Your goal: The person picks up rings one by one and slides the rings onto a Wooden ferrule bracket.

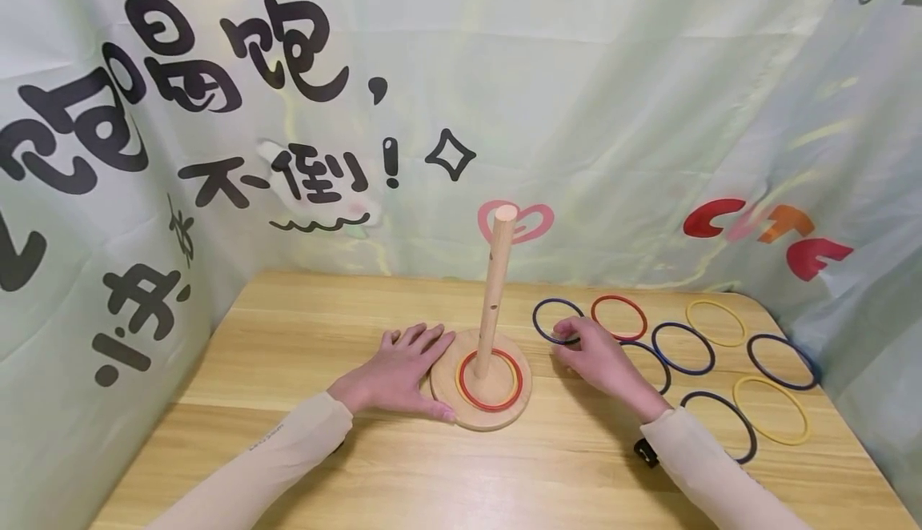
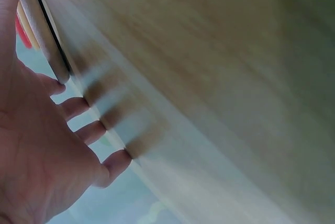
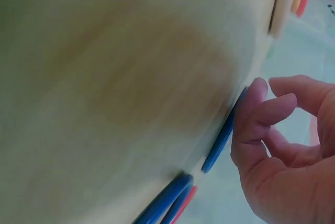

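Observation:
In the head view a wooden post (image 1: pixel 497 290) rises from a round wooden base (image 1: pixel 497 421). A red ring (image 1: pixel 491 410) and a yellow ring (image 1: pixel 517 386) lie around its foot. My left hand (image 1: pixel 396 374) rests against the base's left side, thumb and fingers spread. To the right of the base, my right hand (image 1: pixel 599 358) is at the near edge of a blue ring (image 1: pixel 535 319) on the table. In the right wrist view its fingers (image 3: pixel 250 145) are bent beside that ring, thumb close by; whether they pinch it cannot be told.
Right of the right hand lie a red ring (image 1: pixel 619 296), several dark blue rings (image 1: pixel 683 373) and two yellow rings (image 1: pixel 807 426), some overlapping or nearly touching. A printed curtain (image 1: pixel 612 114) hangs behind and beside the wooden table (image 1: pixel 490 482).

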Tool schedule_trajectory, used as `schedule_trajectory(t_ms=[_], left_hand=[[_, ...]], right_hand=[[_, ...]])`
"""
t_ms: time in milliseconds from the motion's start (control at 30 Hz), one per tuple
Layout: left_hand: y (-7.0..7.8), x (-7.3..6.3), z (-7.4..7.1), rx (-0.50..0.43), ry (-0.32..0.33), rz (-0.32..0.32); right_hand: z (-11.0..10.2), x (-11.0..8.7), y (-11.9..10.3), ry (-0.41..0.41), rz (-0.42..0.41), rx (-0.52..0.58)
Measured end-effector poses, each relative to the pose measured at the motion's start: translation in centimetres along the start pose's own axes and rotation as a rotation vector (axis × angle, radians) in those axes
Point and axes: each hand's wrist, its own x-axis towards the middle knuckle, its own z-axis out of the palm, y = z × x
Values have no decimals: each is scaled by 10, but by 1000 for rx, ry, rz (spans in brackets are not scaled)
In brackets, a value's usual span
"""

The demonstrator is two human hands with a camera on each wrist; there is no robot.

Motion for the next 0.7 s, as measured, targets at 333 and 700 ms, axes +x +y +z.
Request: schedule_trajectory(t_ms=[333,700], left_hand=[[0,1,3,1,9,4],[-1,0,3,12,5,-2]], right_hand=[[-2,10,6,-33,-24,-145],[-1,8,9,-92,-42,-190]])
